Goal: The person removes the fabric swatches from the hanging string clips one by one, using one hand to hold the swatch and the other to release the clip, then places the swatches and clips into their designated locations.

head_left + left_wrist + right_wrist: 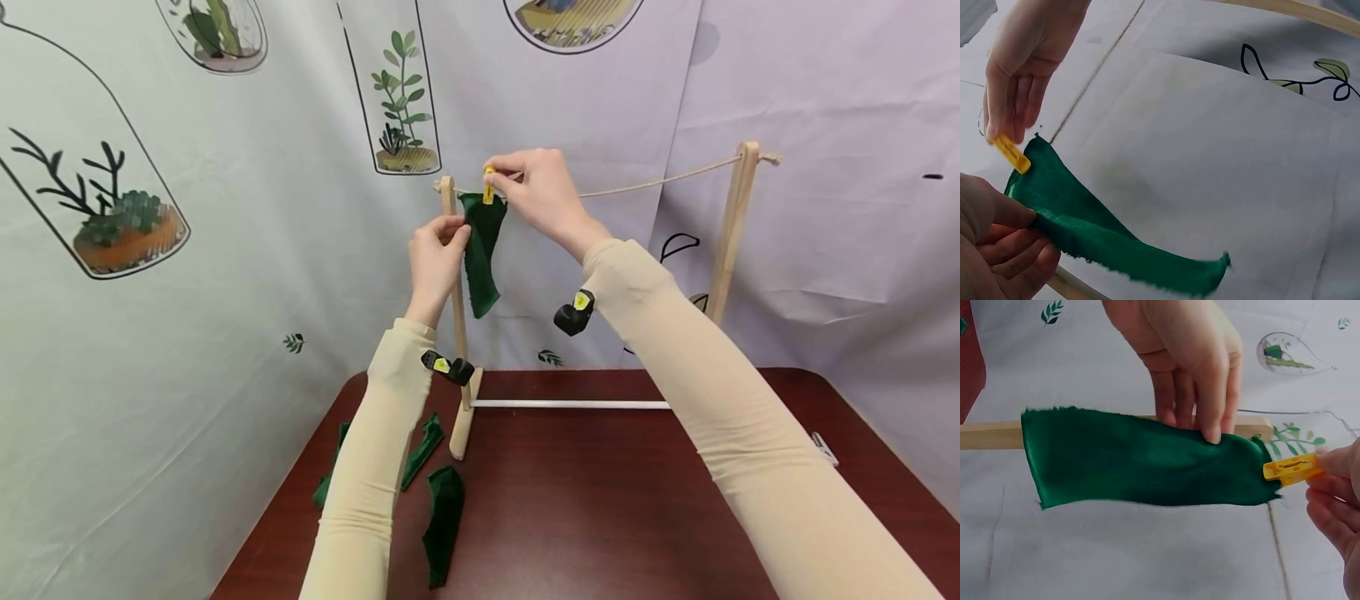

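A green cloth strip (pixel 481 252) (pixel 1091 231) (pixel 1141 459) hangs from a string line (pixel 652 182) beside the left wooden post (pixel 454 292). My right hand (pixel 536 190) (pixel 1019 59) (pixel 1335 494) pinches a yellow clothespin (pixel 489 186) (pixel 1011 154) (pixel 1290 469) at the cloth's top edge on the line. My left hand (pixel 437 254) (pixel 994 247) (pixel 1188 369) holds the cloth's side edge between thumb and fingers, just below the pin.
The wooden drying rack has a right post (pixel 731 233) and a white base bar (pixel 570 404) on a dark red table (pixel 600 500). Several more green cloth strips (pixel 442 521) lie at the table's left. A printed backdrop (pixel 187 250) hangs behind.
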{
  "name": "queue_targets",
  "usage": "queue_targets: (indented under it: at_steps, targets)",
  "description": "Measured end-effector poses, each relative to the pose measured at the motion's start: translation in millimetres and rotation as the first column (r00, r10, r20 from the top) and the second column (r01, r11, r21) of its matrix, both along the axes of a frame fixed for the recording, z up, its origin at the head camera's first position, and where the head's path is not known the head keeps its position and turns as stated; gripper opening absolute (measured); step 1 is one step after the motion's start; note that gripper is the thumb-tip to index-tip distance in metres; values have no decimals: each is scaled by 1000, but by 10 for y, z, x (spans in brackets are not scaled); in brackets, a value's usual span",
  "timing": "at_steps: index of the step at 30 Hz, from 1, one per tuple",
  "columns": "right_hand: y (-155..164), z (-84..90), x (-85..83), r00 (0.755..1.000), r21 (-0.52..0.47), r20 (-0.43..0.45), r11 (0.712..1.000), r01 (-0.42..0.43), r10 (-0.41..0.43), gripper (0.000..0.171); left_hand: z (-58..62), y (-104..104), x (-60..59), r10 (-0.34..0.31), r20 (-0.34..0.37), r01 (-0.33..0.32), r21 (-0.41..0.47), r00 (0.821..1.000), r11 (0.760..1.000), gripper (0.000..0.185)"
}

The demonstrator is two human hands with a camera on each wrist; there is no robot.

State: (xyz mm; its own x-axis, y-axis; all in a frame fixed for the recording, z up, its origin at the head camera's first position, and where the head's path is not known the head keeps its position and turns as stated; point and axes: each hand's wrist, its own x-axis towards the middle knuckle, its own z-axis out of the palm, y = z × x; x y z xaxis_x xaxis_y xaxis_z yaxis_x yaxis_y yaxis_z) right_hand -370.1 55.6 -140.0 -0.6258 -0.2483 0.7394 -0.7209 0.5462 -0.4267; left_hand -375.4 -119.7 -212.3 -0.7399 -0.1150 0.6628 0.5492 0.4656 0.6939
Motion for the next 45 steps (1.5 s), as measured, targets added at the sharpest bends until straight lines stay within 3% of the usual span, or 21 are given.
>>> queue_targets:
  at_steps: [7, 16, 21, 30, 45]
  targets:
    - [131, 64, 74, 1000, -24, -15, 999, 25, -26, 22, 3, -4, 5, -3, 15, 3, -4, 1000, 1000, 21]
    - [262, 6, 124, 999, 7, 8, 999, 43, -43, 22, -39, -10, 4, -18, 12, 18, -1, 1000, 1000, 20]
    - [320, -12, 145, 999, 14, 17, 999, 41, -41, 26, -60, -10, 18, -19, 52, 19, 9, 998, 1000, 20]
    - [390, -19, 193, 997, 25, 59, 999, 44, -45, 33, -61, 20, 26, 22, 36, -22, -3, 999, 1000, 21]
    - [434, -62, 301, 996, 19, 84, 1000, 19, -20, 42, -4, -7, 163, -22, 45, 24, -39, 999, 999, 24]
